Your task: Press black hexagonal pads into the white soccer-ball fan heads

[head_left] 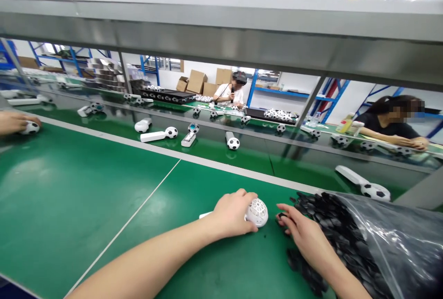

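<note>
My left hand (235, 213) is wrapped around a white handheld fan (258, 212) lying on the green table. The fan's round head with its spoked grille faces up, and part of its handle shows behind my wrist. Just right of it, my right hand (301, 227) pinches a small black plastic piece (282, 216) between thumb and fingers, partly hidden by them. Beneath and beyond that hand spreads a heap of black plastic pieces (332, 220), spilling from a clear plastic bag (401, 230).
Past the pale table edge (221, 166), a dark green belt carries several football-patterned fans (232, 142). Another person's hand (15, 122) holds one at far left. Two people (387, 123) sit across the line. A metal shelf (221, 31) spans overhead.
</note>
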`<state>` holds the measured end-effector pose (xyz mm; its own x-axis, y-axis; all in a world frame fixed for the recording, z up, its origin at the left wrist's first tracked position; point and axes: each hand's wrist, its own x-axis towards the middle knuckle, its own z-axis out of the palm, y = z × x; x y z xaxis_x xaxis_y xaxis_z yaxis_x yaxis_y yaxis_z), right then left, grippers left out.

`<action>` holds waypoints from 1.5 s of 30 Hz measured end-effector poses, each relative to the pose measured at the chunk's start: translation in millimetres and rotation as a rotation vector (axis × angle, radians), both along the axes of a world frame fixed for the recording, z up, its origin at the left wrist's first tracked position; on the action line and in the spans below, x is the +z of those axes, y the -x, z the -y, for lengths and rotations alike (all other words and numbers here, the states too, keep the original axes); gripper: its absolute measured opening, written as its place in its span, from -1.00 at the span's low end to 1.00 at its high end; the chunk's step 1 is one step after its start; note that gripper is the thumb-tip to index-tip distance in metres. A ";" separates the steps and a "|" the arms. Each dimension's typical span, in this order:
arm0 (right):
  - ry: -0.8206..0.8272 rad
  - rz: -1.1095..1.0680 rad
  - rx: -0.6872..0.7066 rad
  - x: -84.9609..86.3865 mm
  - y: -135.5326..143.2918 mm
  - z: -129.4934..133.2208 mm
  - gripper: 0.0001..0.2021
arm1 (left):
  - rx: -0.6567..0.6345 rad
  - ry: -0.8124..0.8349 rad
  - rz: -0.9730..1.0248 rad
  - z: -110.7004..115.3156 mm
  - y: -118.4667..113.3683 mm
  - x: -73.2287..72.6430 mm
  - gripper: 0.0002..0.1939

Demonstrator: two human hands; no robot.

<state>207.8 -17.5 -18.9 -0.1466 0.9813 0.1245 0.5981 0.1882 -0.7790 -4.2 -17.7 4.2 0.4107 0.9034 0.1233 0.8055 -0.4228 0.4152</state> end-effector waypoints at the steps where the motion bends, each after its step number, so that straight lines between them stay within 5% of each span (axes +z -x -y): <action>1: -0.007 0.004 0.002 -1.1 -0.5 -0.5 -0.82 | -0.001 -0.004 0.002 -0.4 -0.2 -0.7 -0.21; 7: -0.016 -0.012 -0.031 3.4 3.1 1.2 -0.81 | -0.019 -0.016 -0.012 2.8 -2.7 1.0 -0.24; 14: -0.054 -0.031 0.099 10.9 4.6 4.6 -0.79 | -0.027 0.006 -0.037 1.9 -3.2 2.9 -0.34; 21: -0.392 0.119 0.054 23.3 8.5 11.6 -0.83 | -0.009 0.035 -0.043 -0.1 -4.5 2.7 -0.36; 28: -0.152 -0.085 0.154 18.3 19.7 20.1 -0.88 | 0.012 0.050 -0.003 -1.4 -3.6 1.3 -0.35; 38: -0.196 -0.052 0.161 6.8 29.8 16.4 -0.96 | -0.006 0.044 0.056 -2.7 -3.4 -0.4 -0.38; 45: -0.064 -0.242 0.112 -4.1 30.7 9.3 -0.72 | -0.004 0.057 0.090 -6.2 -3.7 -0.5 -0.42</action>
<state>177.1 -26.8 -23.1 -0.2124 0.9496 0.2304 0.3689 0.2963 -0.8810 -0.5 -11.5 3.8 0.4034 0.9085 0.1086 0.7622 -0.3993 0.5095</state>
